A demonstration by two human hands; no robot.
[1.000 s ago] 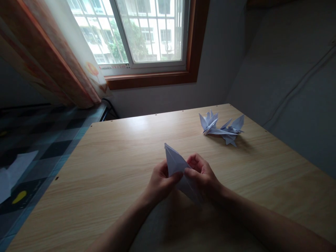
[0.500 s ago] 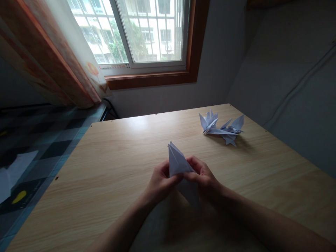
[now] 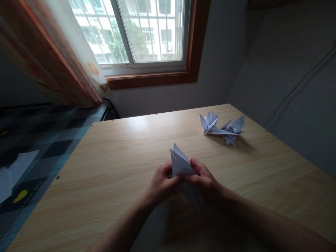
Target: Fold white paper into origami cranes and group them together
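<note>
A folded sheet of white paper (image 3: 182, 164) is pinched between both hands above the wooden table. Its pointed upper end splits into two tips, and a long narrow point hangs below toward me. My left hand (image 3: 166, 176) grips the left edge, thumb across the front and fingers behind. On the right edge, my right hand (image 3: 203, 174) holds it the same way, its thumb close to the left thumb. The fingers behind the paper are partly hidden. Farther back at the right lie several folded paper cranes (image 3: 210, 123) in a cluster, wings and points sticking up.
The light wooden table (image 3: 118, 150) has dark holes along its edges. To the left is a dark checked surface (image 3: 70, 124) with loose white paper (image 3: 22, 166) on it. An orange-and-white curtain (image 3: 65, 52) hangs beside the barred window (image 3: 154, 31).
The folded paper has tilted slightly and its two top tips have spread farther apart. Both hands have shifted a little to the right, still gripping it.
</note>
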